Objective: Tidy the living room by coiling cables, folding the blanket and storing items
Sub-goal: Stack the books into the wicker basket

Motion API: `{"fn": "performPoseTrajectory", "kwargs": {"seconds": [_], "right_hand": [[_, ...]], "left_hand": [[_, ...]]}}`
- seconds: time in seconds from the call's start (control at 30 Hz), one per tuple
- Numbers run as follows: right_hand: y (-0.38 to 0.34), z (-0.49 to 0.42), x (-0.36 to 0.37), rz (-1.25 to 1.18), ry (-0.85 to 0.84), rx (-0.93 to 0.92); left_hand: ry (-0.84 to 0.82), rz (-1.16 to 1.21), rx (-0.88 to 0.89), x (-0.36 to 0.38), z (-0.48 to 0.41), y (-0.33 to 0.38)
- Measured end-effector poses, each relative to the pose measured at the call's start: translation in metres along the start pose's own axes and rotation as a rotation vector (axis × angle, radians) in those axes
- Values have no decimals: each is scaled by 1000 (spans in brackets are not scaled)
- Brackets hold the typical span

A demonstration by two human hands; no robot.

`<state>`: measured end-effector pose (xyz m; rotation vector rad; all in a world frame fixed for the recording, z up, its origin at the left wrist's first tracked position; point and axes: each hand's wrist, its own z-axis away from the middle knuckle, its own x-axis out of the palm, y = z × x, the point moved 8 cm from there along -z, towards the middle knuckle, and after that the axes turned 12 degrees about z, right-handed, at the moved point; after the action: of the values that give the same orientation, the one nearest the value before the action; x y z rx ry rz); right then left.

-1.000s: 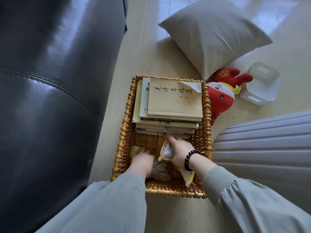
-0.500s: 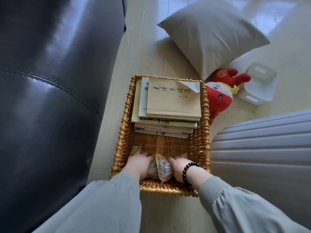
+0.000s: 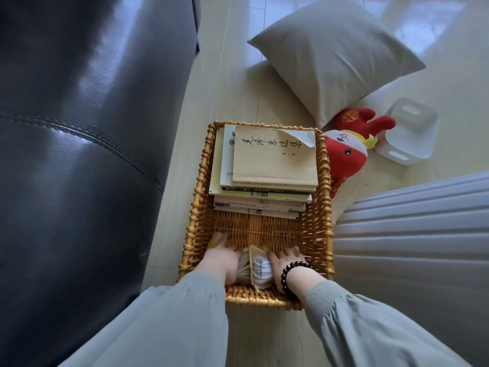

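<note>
Storing: a pale fabric pouch [image 3: 258, 270] is pressed into the woven wicker basket [image 3: 197, 205] between the flat-fingered left hand [image 3: 221, 260] and right hand [image 3: 285, 266]; release is likely called for next.

Top book [image 3: 275, 160]: black brush-script Chinese title across the cover, which I read as 毛泽东选集; the small line under it reads 第一卷.
Second book [image 3: 227, 165]: a round emblem near its top corner and a logo lower down, neither legible to me.
Book spines [image 3: 259, 203]: print too small to read.
Plush toy [image 3: 346, 160]: gold ringed character, unreadable.
Pouch [image 3: 260, 268]: rows of dark print, blurred.
</note>
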<state>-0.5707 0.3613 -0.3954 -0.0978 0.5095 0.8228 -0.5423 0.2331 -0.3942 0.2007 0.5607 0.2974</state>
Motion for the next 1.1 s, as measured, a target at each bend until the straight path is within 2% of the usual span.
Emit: {"fn": "performPoseTrajectory", "kwargs": {"seconds": [0.23, 0.4, 0.6, 0.83, 1.1], "right_hand": [[10, 7, -10, -245, -102, 8], [23, 8, -16, -455, -7, 75], [31, 21, -15, -481, 81, 160], [51, 73, -62, -478, 405, 215], [82, 169, -109, -377, 709, 382]], "left_hand": [[67, -97, -17, -7, 1, 1], [86, -50, -19, -15, 1, 0], [126, 24, -64, -39, 16, 8], [342, 82, 1, -72, 50, 50], [600, -43, 25, -105, 133, 80]]}}
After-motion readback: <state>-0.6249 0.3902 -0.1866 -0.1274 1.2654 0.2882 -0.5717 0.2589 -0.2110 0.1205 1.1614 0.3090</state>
